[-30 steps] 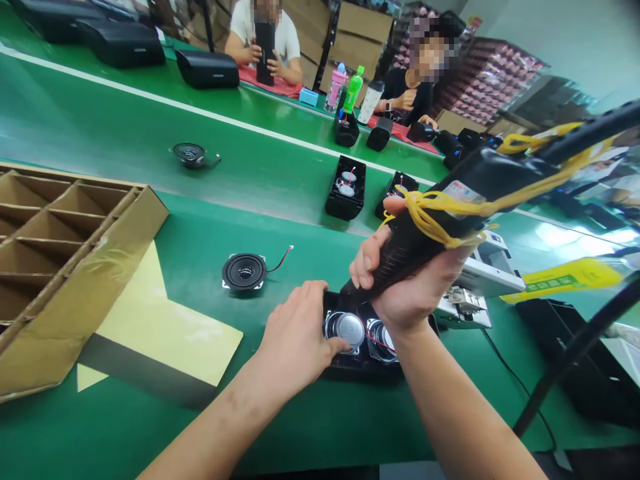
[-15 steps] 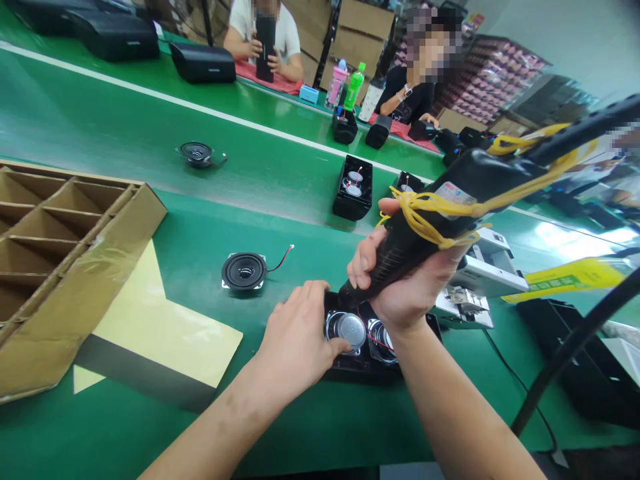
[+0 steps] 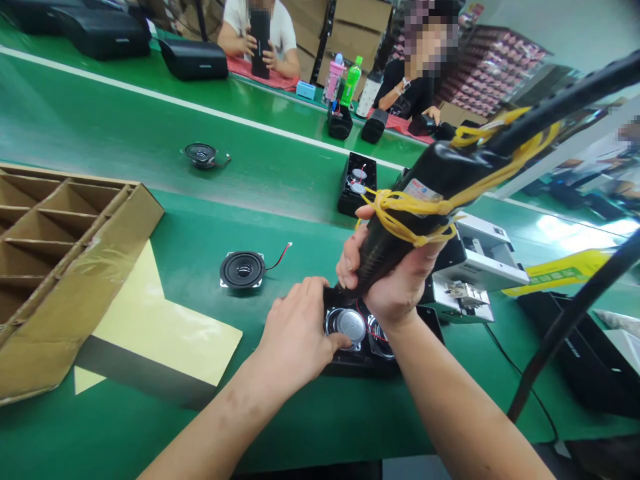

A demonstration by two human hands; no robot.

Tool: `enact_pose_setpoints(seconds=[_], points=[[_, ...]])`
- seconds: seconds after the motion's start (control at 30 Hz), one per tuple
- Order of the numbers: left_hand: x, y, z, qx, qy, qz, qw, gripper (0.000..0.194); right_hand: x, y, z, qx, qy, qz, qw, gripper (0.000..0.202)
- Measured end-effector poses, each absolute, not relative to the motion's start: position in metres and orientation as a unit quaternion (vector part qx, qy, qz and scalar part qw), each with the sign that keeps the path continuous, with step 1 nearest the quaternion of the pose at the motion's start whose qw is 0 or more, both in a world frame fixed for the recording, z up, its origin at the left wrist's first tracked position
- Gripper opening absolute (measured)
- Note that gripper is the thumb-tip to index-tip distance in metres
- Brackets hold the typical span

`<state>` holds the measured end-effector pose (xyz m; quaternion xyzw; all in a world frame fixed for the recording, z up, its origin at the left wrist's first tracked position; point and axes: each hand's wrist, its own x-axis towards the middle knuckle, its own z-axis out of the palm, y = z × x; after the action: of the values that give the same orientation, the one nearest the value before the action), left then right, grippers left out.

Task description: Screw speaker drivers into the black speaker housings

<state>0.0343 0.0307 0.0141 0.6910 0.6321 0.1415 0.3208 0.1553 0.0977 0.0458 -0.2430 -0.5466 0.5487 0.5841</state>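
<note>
My right hand is wrapped round a black electric screwdriver with yellow bands tied about it. The tool leans, its lower end at the far side of a black speaker housing; its tip is hidden. Fingers of my left hand are closed over the housing's left end, the thumb beside a round speaker driver fitted inside. A second driver sits to its right, partly covered by my right wrist. Red wires run between them. A loose speaker driver lies face up beyond my left hand.
Left stands a divided cardboard box, with yellow sheets beside it. On the green belt are a small driver and another housing. Right are a white-grey device and a black cable. Two co-workers sit opposite.
The upper part of the screwdriver and my right hand have shifted left, so more of the grey device shows. My left hand keeps its hold on the housing.
</note>
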Motion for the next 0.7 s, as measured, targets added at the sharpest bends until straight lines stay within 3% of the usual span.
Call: enact_pose_setpoints(seconds=[0.7], points=[[0.032, 0.028, 0.022, 0.724, 0.606, 0.129, 0.303, 0.05, 0.157, 0.085, 0.033, -0.239, -0.521, 0.617, 0.539, 0.067]])
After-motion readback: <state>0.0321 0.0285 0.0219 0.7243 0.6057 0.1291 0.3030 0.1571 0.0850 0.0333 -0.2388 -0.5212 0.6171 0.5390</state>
